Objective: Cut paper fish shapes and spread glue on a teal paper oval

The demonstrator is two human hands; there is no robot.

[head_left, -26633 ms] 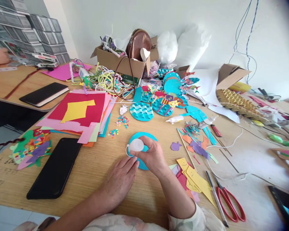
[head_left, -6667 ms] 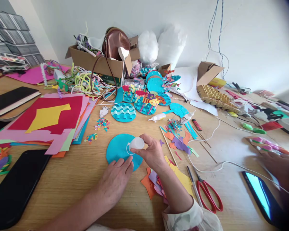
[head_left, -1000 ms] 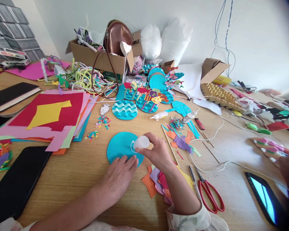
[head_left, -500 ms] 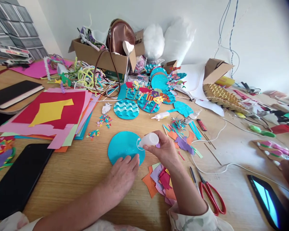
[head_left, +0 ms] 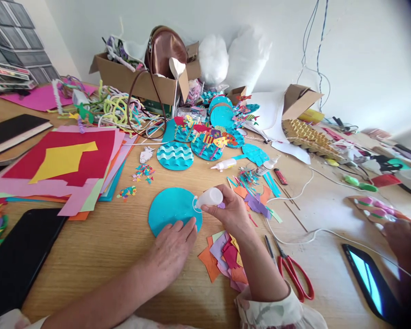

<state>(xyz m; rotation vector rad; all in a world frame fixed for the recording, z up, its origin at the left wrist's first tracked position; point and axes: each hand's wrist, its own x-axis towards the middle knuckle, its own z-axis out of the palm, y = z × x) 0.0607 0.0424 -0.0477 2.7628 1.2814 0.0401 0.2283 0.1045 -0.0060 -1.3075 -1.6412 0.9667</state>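
A blue paper disc (head_left: 169,205) lies flat on the wooden table. My left hand (head_left: 174,246) rests on its lower edge, fingers stretched out and pressing it down. My right hand (head_left: 231,210) grips a white glue bottle (head_left: 210,197), tilted so its nozzle points at the disc's right edge. The bottle's tip is hard to make out against its loop-shaped white strap. Beyond the disc sit small piles of paper confetti (head_left: 144,172) and a disc with wavy blue strips (head_left: 175,156). Coloured paper scraps (head_left: 226,256) lie below my right hand.
Red-handled scissors (head_left: 296,274) and a lit phone (head_left: 371,278) lie on the right, near another person's hand (head_left: 406,242). A paper stack (head_left: 55,155) and a black tablet (head_left: 23,256) fill the left. A white cable (head_left: 294,243) crosses the right side. Boxes (head_left: 119,75) stand behind.
The whole scene has shifted slightly left in view. My left hand stays on the disc and my right hand still holds the bottle at its right edge. The other person's hand shows more.
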